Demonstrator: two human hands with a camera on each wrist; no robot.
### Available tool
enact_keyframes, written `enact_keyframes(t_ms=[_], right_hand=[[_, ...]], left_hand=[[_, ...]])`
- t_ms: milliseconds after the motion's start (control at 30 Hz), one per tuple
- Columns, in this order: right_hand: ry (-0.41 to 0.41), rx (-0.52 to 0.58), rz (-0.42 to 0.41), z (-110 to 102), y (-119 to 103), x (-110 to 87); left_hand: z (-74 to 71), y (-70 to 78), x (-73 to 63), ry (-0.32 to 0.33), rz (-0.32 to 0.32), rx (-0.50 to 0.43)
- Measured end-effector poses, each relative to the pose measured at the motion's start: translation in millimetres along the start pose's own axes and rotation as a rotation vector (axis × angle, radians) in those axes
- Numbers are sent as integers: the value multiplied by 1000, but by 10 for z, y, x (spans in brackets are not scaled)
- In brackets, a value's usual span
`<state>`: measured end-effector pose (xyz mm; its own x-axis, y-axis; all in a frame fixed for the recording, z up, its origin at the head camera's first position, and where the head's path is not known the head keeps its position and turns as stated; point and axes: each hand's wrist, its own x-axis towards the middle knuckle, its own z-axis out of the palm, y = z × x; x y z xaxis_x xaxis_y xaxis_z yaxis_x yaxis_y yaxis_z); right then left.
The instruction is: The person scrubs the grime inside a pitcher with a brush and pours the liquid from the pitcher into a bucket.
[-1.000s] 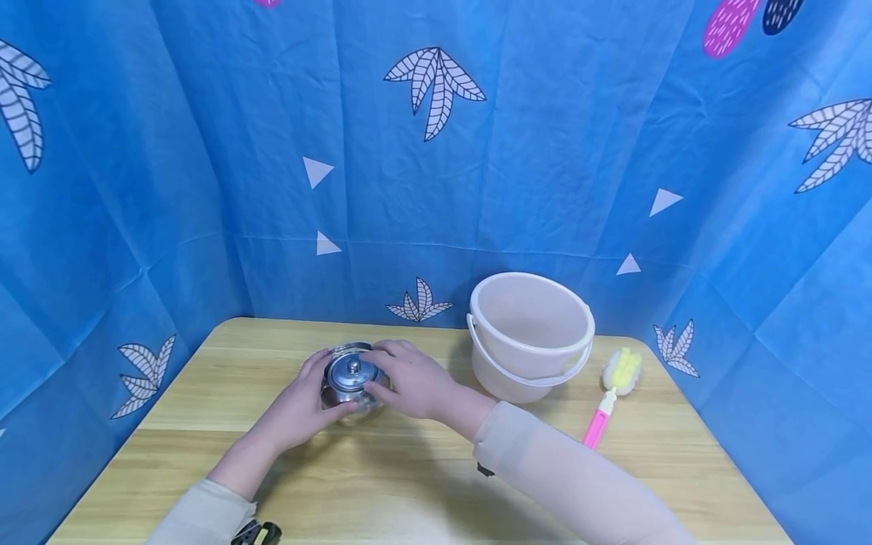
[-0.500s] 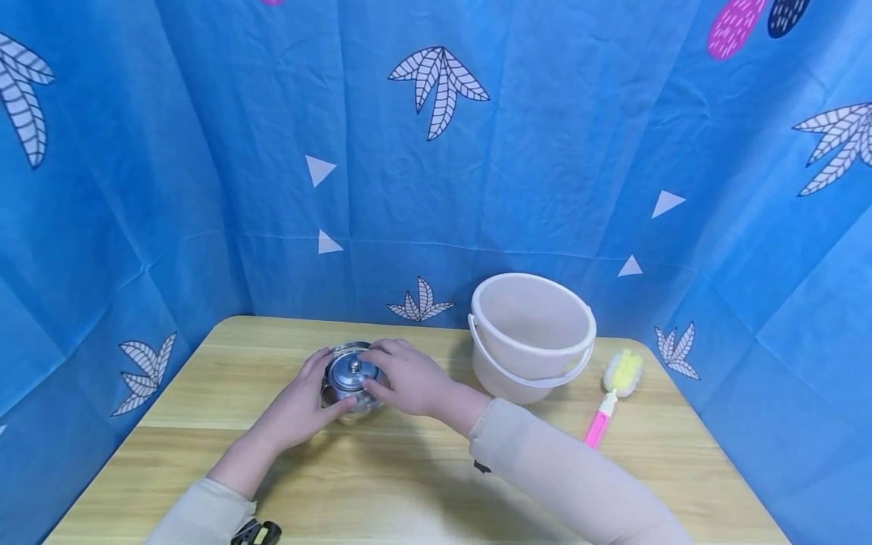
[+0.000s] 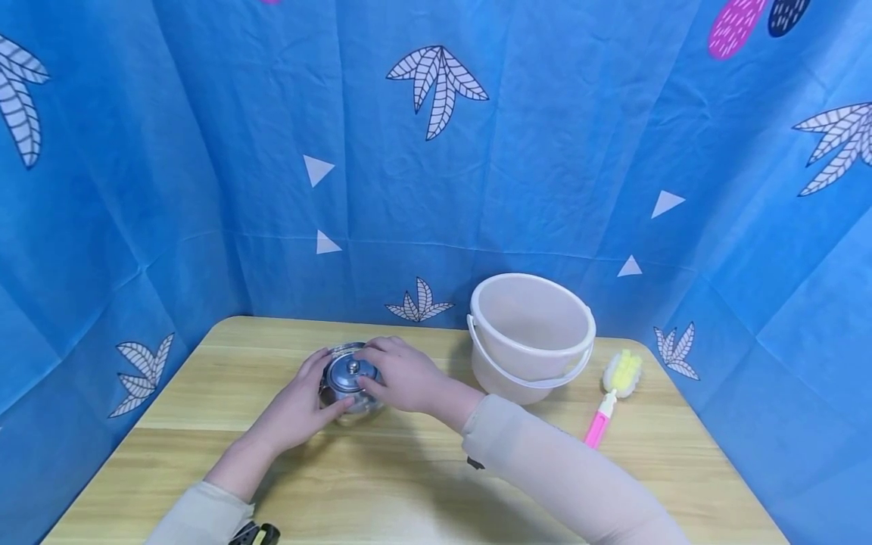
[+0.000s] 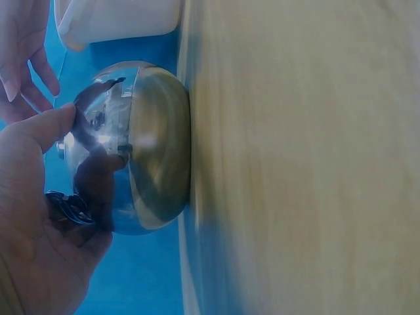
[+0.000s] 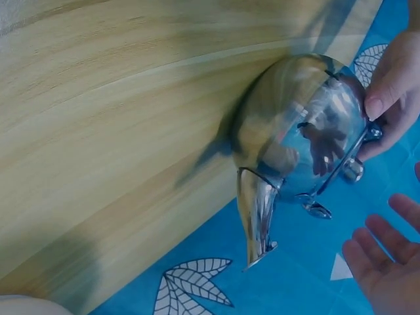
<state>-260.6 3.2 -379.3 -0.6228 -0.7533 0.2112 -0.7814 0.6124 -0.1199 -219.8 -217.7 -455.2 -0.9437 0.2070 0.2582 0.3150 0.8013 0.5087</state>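
Note:
A shiny stainless steel teapot [image 3: 361, 409] stands upright on the wooden table, left of centre in the head view. Its lid [image 3: 344, 376] with a round knob is on top. My left hand [image 3: 289, 412] grips the pot's left side, thumb at the front and fingers toward the back. In the left wrist view the thumb lies against the upper body. Reflections cover the pot's side. The spout [image 5: 258, 213] shows in the right wrist view. Beside the lid, my right hand [image 3: 403, 381] hovers with loosely bent fingers; in the right wrist view a gap separates it from the pot.
A white plastic bucket [image 3: 524, 371] with its handle down stands at the back, right of centre. To its right lies a sponge brush [image 3: 623, 374] with a pink handle. Blue patterned cloth [image 3: 402, 189] hangs behind and around the table [image 3: 409, 492].
My right hand has shifted slightly left over the teapot's lid. The left hand and the teapot have stayed in about the same place.

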Motion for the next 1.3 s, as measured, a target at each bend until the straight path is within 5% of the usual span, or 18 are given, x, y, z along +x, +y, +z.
enact_keyframes(t_ms=[1300], right_hand=[[14, -72, 7, 110, -25, 191]], left_hand=[[-12, -8, -9, 6, 32, -13]])
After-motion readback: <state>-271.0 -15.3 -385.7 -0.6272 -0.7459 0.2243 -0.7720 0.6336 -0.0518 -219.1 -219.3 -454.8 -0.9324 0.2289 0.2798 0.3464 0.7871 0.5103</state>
